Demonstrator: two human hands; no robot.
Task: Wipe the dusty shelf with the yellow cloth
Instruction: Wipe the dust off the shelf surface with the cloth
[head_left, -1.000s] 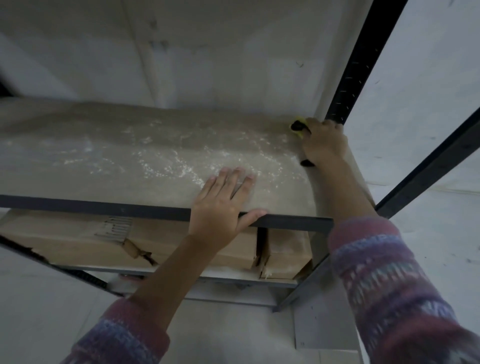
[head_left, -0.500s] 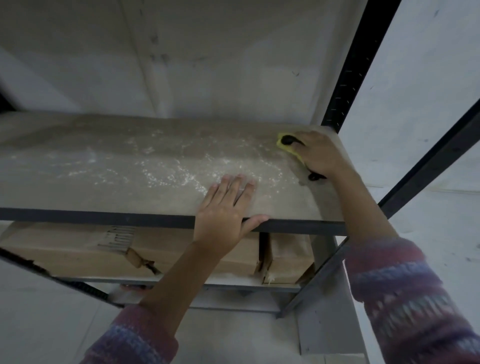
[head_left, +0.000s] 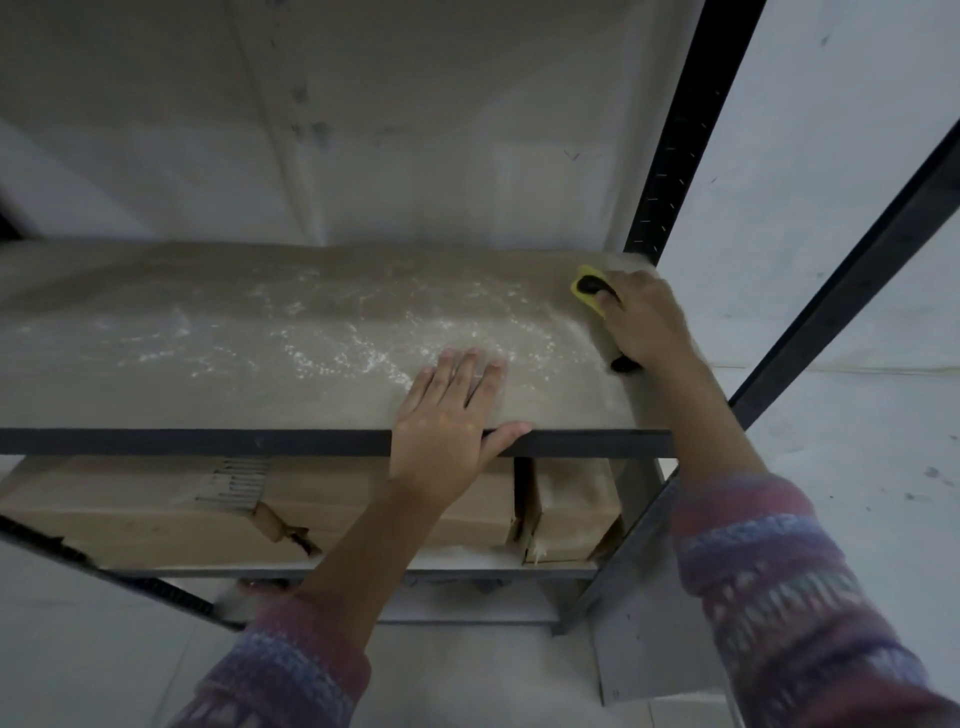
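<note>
pressing the yellow cloth (head_left: 583, 300) into the shelf (head_left: 208, 343)'s far right corner, your right hand (head_left: 644, 322) curls its fingers over it; it looks soft and light, so bunch it under your palm. left hand (head_left: 447, 421) lies flat, fingers straight, at the shelf's front edge.

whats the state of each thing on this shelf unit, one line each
shelf, dusty, white specks across its middle
yellow cloth, pressed on the shelf's far right corner
right hand, gripping the yellow cloth
left hand, flat on the shelf, thumb over the front edge
cardboard boxes, lower level, one torn
</note>
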